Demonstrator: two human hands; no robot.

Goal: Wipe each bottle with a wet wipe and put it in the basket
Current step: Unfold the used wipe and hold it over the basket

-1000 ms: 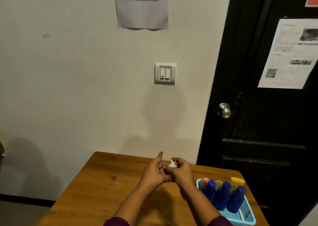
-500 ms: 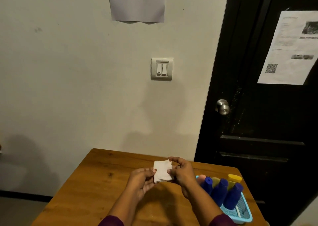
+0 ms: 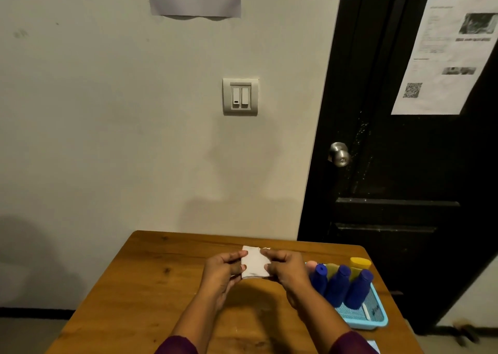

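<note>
Wet wipe [image 3: 254, 263] pinched between left hand [image 3: 221, 271] and right hand [image 3: 289, 269] fingers [image 3: 270, 267].

Three blue bottles [image 3: 319, 279] [image 3: 337, 286] [image 3: 359, 290], one wipe [image 3: 254, 263], one basket [image 3: 377, 324]

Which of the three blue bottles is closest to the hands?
The leftmost blue bottle, right beside the right hand; the other two stand further right in the basket.

Both forearms reach forward from the bottom edge, dark maroon sleeves [image 3: 176, 345] at the elbows. Left hand [image 3: 221, 271] and right hand [image 3: 288, 270] meet at centre, backs up. Each pinches one side of a small white folded square wet wipe [image 3: 254, 263] between thumb and curled fingers, holding it flat between them.
</note>
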